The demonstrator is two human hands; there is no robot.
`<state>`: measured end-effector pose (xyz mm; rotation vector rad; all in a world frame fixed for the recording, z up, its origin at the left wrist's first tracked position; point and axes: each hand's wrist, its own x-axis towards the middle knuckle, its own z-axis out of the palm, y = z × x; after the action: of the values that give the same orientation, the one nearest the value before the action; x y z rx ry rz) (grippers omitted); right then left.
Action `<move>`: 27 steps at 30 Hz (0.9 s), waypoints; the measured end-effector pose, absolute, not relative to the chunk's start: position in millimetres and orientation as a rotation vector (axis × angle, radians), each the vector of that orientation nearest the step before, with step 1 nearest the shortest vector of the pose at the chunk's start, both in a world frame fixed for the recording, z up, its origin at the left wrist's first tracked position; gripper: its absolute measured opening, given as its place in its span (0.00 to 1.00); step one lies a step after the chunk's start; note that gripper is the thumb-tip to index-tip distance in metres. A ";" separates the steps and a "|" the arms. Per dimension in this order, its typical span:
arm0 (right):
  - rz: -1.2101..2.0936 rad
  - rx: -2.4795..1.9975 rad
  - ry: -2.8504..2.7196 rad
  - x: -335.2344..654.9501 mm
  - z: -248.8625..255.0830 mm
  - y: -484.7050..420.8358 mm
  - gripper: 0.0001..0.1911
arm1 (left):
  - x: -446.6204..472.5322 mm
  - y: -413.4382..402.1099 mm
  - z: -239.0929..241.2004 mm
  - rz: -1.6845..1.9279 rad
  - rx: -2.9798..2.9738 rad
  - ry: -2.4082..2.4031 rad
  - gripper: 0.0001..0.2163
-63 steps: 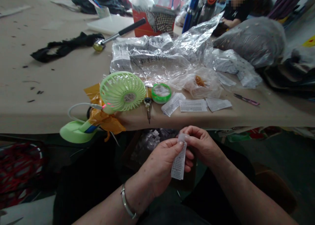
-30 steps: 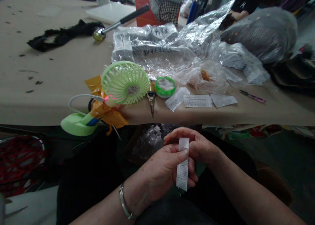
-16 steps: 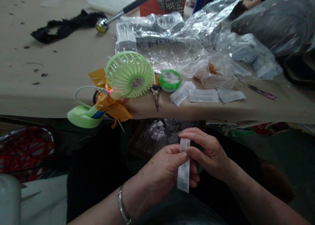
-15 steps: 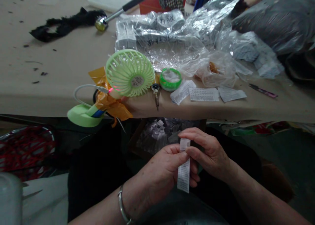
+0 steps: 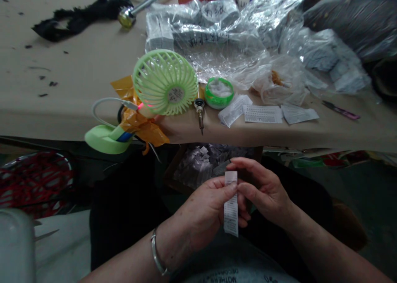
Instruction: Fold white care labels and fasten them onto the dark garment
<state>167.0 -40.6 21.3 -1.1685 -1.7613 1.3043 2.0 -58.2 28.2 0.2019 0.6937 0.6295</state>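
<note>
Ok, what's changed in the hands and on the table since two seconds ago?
The right hand no longer pinches the top end of the narrow white printed strip; its thumb and forefinger have spread apart beside it, though the thumb may still touch. The strip, slanted before, now looks straighter. The left hand keeps its grip. The pale-green plastic fan and bright-green round tub stay put; the view has shifted.

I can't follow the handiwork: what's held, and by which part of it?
A printed white strip, pinched by the left hand toward its upper end. The right hand is open beside it.
</note>
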 end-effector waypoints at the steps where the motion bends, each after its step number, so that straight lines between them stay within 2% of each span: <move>1: 1.281 -1.139 -1.750 167.2 19.9 -41.6 0.24 | 0.4 -55.7 28.7 0.652 0.179 0.708 0.08; 6: 1.002 -1.016 -1.975 165.5 5.0 -48.6 0.46 | -8.0 -38.9 30.0 0.835 0.071 0.828 0.06; 9: 0.871 -0.956 -2.122 161.9 -6.5 -55.0 0.53 | -9.7 -33.3 29.0 0.887 0.053 0.850 0.07; 13: 0.853 -0.980 -2.102 157.4 -15.2 -59.6 0.54 | -7.5 -34.0 28.8 0.893 0.047 0.871 0.07; 27: 0.982 -1.002 -1.977 155.2 -24.4 -58.8 0.47 | 3.7 -35.8 25.8 0.862 0.066 0.857 0.07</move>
<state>155.2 -58.8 -24.4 -1.0021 -1.9774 0.9817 3.7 -35.8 25.8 0.0664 0.8570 0.8625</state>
